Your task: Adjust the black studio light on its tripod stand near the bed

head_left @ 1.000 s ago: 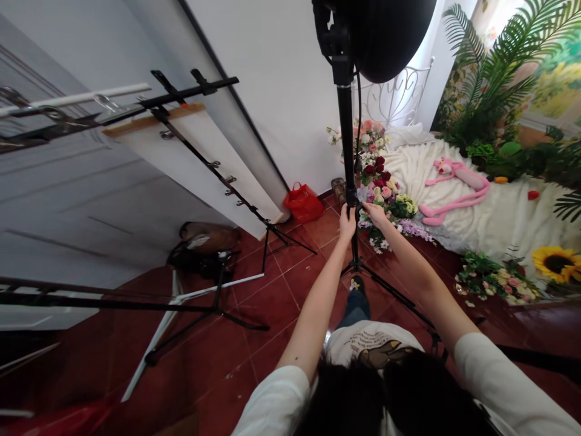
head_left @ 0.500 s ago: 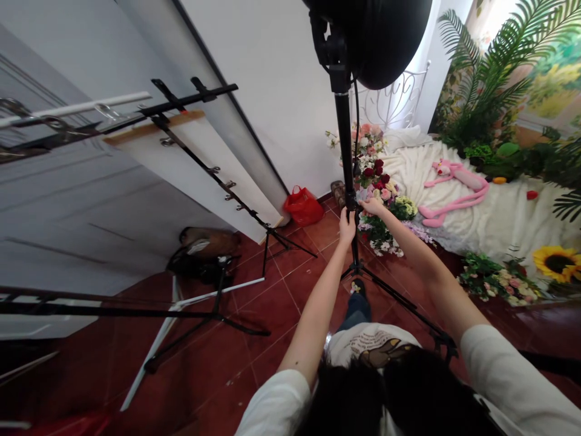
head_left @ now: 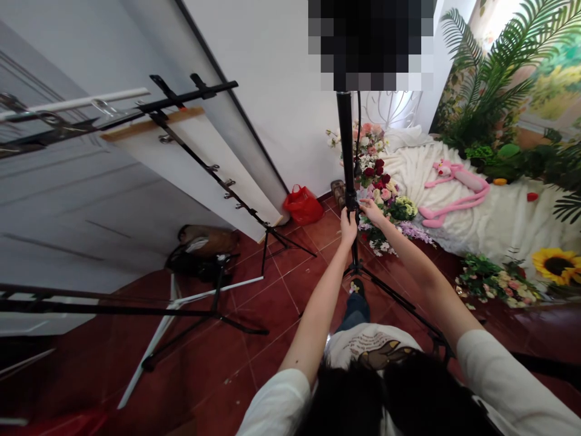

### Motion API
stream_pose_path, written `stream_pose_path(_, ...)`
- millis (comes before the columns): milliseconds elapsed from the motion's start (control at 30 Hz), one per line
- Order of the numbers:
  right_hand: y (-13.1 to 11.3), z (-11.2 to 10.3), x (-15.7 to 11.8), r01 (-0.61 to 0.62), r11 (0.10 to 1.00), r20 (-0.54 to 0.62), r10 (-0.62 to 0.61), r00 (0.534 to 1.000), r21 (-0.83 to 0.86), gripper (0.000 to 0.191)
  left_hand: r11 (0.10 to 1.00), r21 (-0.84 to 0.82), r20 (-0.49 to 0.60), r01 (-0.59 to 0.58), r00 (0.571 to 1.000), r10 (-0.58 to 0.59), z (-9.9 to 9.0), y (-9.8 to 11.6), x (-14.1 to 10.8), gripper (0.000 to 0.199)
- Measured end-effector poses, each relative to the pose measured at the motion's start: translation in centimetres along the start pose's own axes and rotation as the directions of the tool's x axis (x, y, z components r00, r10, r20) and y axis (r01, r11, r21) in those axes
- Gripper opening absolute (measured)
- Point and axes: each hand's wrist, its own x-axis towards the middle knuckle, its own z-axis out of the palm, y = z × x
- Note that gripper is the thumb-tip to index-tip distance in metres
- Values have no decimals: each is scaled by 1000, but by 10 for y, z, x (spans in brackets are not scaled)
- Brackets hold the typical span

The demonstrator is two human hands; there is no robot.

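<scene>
A black light stand point(head_left: 345, 139) rises upright in front of me, with a dark lamp head point(head_left: 370, 42) at its top, blurred out by large pixels. My left hand point(head_left: 348, 226) is wrapped round the pole just below its locking collar point(head_left: 351, 201). At the collar's right side, my right hand point(head_left: 372, 212) has its fingers bent in a pinch, seemingly on the collar's knob; the knob itself is too small to make out. A thin cable point(head_left: 358, 133) runs down beside the pole. The stand's legs point(head_left: 385, 289) spread over the floor near my foot.
Artificial flowers point(head_left: 381, 181) stand close behind my right hand. A pink plush toy point(head_left: 467, 178) lies on a white furry blanket point(head_left: 512, 212). Left are a backdrop stand point(head_left: 204, 160) with clips, a red bag point(head_left: 303, 206) and low stand legs point(head_left: 181, 313) across the tiled floor.
My right hand's fingers have shifted slightly at the collar, with the wrist a little lower. My left hand keeps its grip on the pole. The lamp head has become pixelated.
</scene>
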Motion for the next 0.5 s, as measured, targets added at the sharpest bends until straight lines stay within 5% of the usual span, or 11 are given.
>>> stream_pose_path(133,-3,7,7,13,979,-50,-2,999,203,29,1000,8,-82,-9,997,10,4,5,-1,54)
stream_pose_path(300,-8,11,22,133,945,-129,-98,987,299,19,999,8,-94,-34,995,35,2,8,0,51)
stream_pose_path(400,-7,5,23,186,958,-135,-160,978,217,18,998,10,-78,-65,995,65,0,6,0,49)
stream_pose_path(500,0,-4,17,237,971,-140,-240,961,-38,24,997,13,-64,-72,995,72,-1,4,1,48)
